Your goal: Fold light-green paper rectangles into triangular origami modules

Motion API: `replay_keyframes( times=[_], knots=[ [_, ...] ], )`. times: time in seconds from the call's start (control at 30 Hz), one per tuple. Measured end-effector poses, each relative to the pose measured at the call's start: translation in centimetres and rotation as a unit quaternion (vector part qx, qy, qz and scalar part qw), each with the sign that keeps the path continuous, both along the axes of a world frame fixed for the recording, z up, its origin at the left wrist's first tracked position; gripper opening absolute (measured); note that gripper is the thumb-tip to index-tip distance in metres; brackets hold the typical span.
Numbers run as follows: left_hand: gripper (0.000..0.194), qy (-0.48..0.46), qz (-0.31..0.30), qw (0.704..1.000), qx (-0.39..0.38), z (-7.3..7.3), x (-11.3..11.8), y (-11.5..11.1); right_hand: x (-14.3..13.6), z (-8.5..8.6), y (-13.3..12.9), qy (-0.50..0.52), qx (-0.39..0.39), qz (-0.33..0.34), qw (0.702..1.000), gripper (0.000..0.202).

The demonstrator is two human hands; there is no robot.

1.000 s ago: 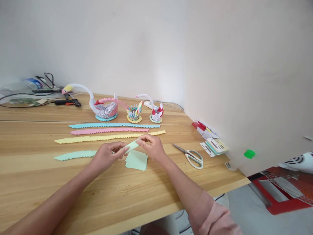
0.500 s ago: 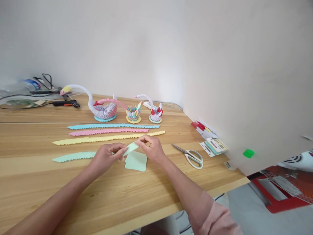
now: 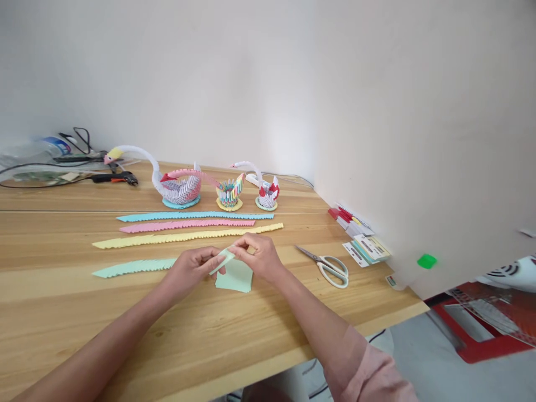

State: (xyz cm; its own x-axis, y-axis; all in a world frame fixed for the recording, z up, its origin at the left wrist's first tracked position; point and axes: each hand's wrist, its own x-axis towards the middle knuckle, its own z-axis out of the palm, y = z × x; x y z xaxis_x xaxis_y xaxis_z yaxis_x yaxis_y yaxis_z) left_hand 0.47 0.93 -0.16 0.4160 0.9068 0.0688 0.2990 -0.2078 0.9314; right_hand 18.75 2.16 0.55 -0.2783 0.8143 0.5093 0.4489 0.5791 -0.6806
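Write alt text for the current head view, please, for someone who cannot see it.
A person's left hand and right hand hold a narrow green paper near matching sheets on a wooden table; three paper strips and three paper birds are beyond, scissors at right.

pale green paper slip, pale green sheets, blue strip, pink strip, yellow strip, tan wood-grained table

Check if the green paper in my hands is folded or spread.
Folded: the green paper, between left hand and right hand, shows as a narrow strip, slimmer than the sheets beneath.
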Motion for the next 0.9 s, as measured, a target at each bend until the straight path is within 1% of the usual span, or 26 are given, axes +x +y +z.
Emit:
replay_keyframes(
  times=[0.2,0.37,0.47,0.57,0.7,0.9],
  knots=[
    [0.036,0.024,-0.013,1.000,0.012,-0.27,0.27,-0.13,0.07,-0.05,0.12,0.012,-0.005,0.015,1.000,0.015],
    [0.035,0.034,-0.017,0.999,0.036,-0.62,0.33,-0.04,0.06,0.18,0.02,0.026,-0.011,0.023,0.999,0.014],
    [0.035,0.044,-0.031,0.997,0.047,-0.58,0.38,-0.05,0.05,0.32,-0.03,0.026,-0.010,0.024,0.999,0.013],
    [0.032,0.054,-0.045,0.997,0.045,-0.46,0.48,-0.14,0.06,0.31,0.01,0.017,-0.004,0.022,1.000,0.012],
    [0.025,0.054,-0.040,0.997,0.031,-0.52,0.59,-0.22,0.10,0.11,0.11,0.005,0.008,0.023,1.000,0.013],
    [0.028,0.052,-0.034,0.998,0.029,-0.79,0.62,-0.06,0.15,-0.03,0.15,0.003,0.018,0.023,1.000,0.015]
  ],
)
